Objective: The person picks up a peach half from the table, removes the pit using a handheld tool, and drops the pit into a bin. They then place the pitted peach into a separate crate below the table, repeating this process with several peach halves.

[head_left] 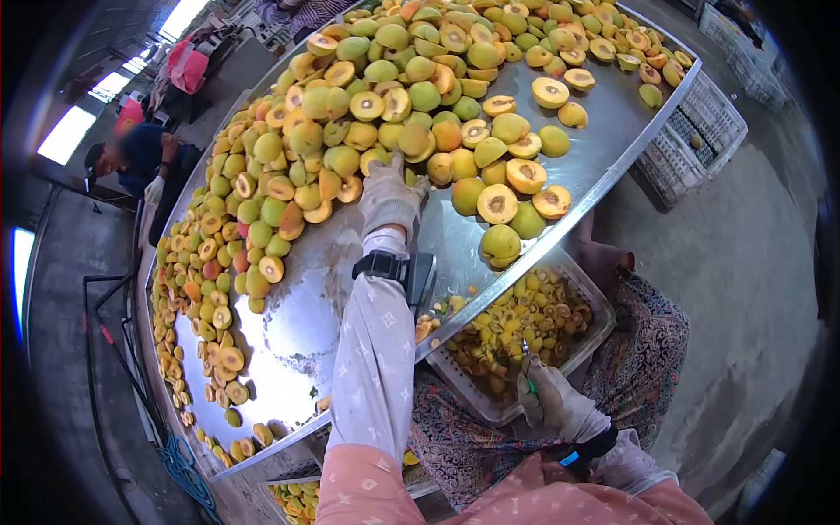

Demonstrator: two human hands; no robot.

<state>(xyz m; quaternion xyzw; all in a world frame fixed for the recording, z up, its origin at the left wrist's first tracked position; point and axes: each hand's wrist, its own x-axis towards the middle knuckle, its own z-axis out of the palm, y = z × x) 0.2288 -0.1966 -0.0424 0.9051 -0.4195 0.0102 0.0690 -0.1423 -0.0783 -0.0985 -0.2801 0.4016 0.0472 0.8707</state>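
Note:
My left hand (391, 192), in a pale knit glove, reaches into the front of a heap of halved yellow peaches (350, 114) on the metal table. Its index finger and thumb close around a peach half (410, 178), mostly hidden by the glove. My right hand (556, 401), also gloved, is closed on a small green-handled tool (528, 372) with a metal tip pointing up. That hand is over the near edge of a clear plastic bin (604, 319) in front of my lap. Yellow peach pieces (516, 319) and wet scraps fill the bin.
The metal table (302, 337) has a raised rim (560, 229) between my hands. Loose halves (497, 204) lie right of my left hand. White crates (700, 131) stand on the floor at right. Another person (144, 162) bends at the table's far left. A blue hose (185, 472) lies coiled at lower left.

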